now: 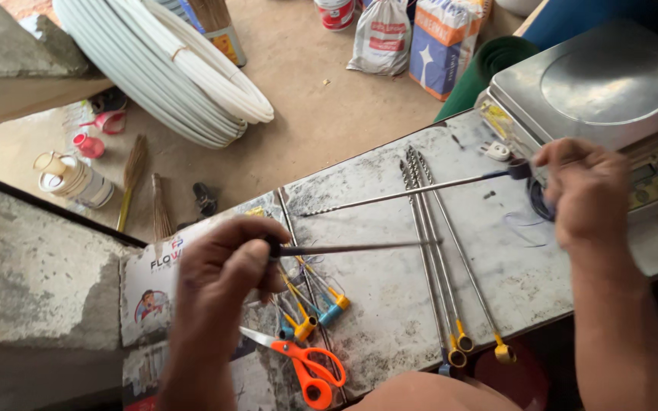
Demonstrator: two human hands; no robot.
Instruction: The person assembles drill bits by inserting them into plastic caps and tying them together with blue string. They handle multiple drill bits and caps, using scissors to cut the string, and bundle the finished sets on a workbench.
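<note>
Head view, landmark: the worn grey worktop [390,304], which runs from the lower left toward the upper right.
Left hand [222,262]: over the near-left end of the worktop, fingers closed around the dark-capped end of a long thin drill bit [359,247], which it holds level, tip pointing right.
Right hand [584,190]: above the far-right end of the worktop, fingertips pinched on the dark cap of a second long drill bit [405,192], whose tip slants down toward the left.
Loose bits [439,274]: three or four more long bits lie flat across the middle of the worktop, their yellow end caps [481,344] at its near edge.
Short pieces: a cluster with yellow and blue caps [321,308] lies on the worktop just under the left hand.
Scissors [306,365]: orange-handled, on the near-left corner of the worktop, blades pointing left.
Scale [611,80]: a metal weighing scale sits at the far-right end of the worktop, behind the right hand.
Floor beyond the worktop: a coil of white pipe [169,72], sacks [382,38] and small tins.
Risk, as I judge it: both bits are held only by one end, so a long shaft may swing and its pointed tip catch the other hand.
Second risk: a loosened pinch could drop a bit onto those lying flat, and the ones near the edge might roll off the worktop.
</note>
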